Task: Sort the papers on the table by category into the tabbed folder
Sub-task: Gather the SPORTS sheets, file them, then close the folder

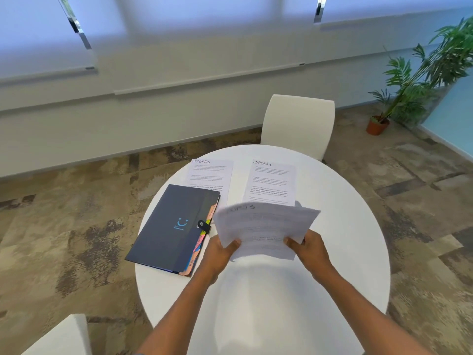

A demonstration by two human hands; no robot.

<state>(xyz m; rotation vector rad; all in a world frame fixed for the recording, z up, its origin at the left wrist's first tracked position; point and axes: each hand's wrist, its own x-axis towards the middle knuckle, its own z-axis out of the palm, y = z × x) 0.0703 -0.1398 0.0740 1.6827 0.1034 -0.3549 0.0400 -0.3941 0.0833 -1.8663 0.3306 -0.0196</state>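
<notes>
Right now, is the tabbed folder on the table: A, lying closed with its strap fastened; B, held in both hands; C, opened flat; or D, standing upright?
A: the dark folder lies shut on the white table, strap across its edge, while both hands hold a sheaf of papers.

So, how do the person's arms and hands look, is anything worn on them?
Both forearms are bare as far as the picture shows; no sleeve reaches them. The left hand and the right hand wear no gloves. No watch, bracelet or ring is visible. Nothing is marked on the fingers.
</notes>
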